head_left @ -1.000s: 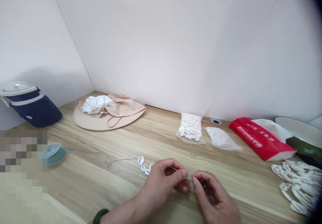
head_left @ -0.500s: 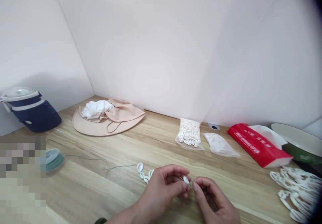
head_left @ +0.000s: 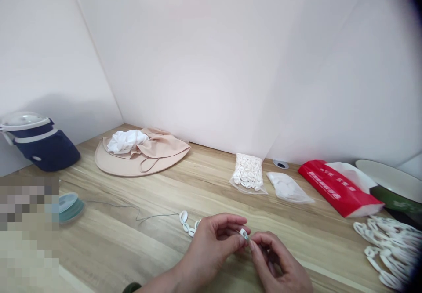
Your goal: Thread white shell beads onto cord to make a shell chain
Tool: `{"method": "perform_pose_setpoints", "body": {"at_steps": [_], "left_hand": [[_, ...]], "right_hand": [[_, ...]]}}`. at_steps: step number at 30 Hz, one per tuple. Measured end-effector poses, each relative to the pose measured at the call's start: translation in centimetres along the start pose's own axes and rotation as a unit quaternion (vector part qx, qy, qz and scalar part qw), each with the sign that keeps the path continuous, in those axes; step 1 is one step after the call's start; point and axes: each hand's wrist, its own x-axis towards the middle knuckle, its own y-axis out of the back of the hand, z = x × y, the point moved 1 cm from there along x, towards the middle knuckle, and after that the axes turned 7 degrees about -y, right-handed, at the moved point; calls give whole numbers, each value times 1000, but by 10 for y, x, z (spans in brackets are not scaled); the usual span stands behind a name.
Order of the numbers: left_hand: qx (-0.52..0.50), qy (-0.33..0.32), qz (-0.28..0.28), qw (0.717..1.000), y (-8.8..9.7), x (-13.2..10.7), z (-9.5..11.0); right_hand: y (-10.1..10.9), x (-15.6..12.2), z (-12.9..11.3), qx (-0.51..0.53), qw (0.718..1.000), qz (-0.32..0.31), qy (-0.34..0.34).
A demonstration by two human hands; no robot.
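Note:
My left hand (head_left: 211, 244) and my right hand (head_left: 278, 262) meet above the light wooden tabletop (head_left: 108, 236). A small white cowrie shell (head_left: 244, 234) sits at their fingertips, pinched by my left thumb and forefinger. My right fingertips close on the thin grey cord (head_left: 158, 217) just beside that shell, though the fingers hide most of it. The cord runs left over the wood to a teal spool (head_left: 70, 207). A short row of white cowrie shells (head_left: 186, 222) threaded on it lies just beyond my left hand.
Along the wall stand a navy-and-white lidded container (head_left: 41, 143), a beige hat with white cloth (head_left: 138, 159), a plastic bag of shells (head_left: 248, 173), a white packet (head_left: 288, 187) and a red bag (head_left: 339, 187). A heap of white shell strands (head_left: 387, 253) lies at right.
A white shell now shows between my fingertips, absent from view a second ago. My hands have stayed close together, and the view has tilted slightly, moving the table higher in the frame's lower part.

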Motion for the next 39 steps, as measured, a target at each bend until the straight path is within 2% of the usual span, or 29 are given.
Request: {"method": "perform_pose_setpoints", "body": {"at_steps": [10,18,24,29,31,33,37,39], "left_hand": [[2,6,2,1000,-4,-1,-1],[15,24,3,1000,-4,-2,-2],[92,18,20,995,-4,-4,2],[134,11,26,991,-3,-6,4],[147,-3,32,989,-2,-6,5],[173,-31,34,984,-2,-7,6],[257,-112,14,960,-3,-12,10],[282,-131,0,950,-4,-14,12]], "right_hand": [[-1,-2,-5,26,1000,-2,5],[4,1,-9,-27,999,1,29],[3,0,-12,-35,998,-17,53],[5,1,-18,-15,997,42,69],[6,1,-21,-7,995,64,72],[6,0,-22,4,996,58,67],[1,-3,-19,48,999,6,-15],[-2,-4,-17,73,996,-8,-41]]}}
